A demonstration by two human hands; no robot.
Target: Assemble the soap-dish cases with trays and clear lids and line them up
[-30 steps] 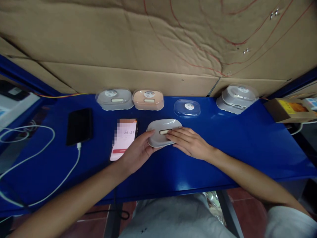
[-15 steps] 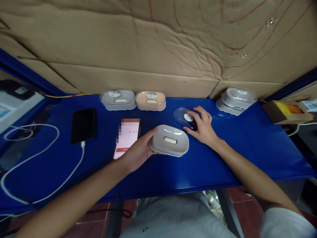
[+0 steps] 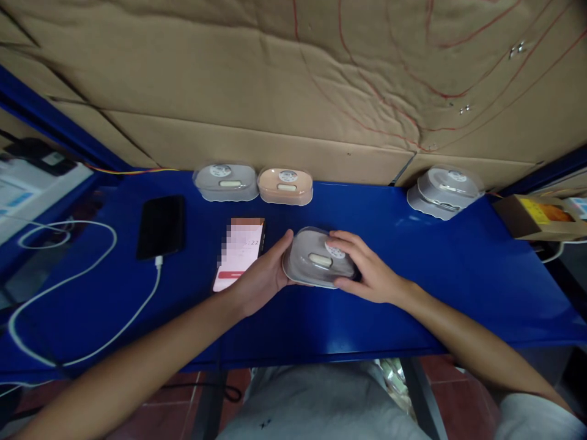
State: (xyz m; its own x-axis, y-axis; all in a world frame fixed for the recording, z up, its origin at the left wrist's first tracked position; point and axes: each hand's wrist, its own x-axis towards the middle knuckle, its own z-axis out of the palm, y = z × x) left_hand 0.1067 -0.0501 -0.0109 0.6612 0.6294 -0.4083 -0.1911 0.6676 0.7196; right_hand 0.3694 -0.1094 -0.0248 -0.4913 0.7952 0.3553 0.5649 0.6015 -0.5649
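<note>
A grey oval soap dish (image 3: 305, 266) with a cream-coloured bar in its middle is held above the blue table by my left hand (image 3: 266, 272). My left thumb lies along its left rim, with the other fingers underneath. My right hand (image 3: 369, 269) grips a clear plastic lid (image 3: 312, 238) with a round white label, thumb at the front and fingers at the back. The lid sits over the dish; whether its edge is fully seated I cannot tell.
Along the back stand a lidded grey dish (image 3: 229, 189), a lidded peach dish (image 3: 287, 189) and stacked grey dishes (image 3: 443, 192). A lit phone (image 3: 238, 253), a dark phone (image 3: 160, 227) on a white cable (image 3: 137, 330) and a cardboard box (image 3: 518, 217) are also on the table.
My right hand has lifted the clear lid from the table and brought it left onto the grey dish. My left hand still holds the dish. The view has shifted slightly.
</note>
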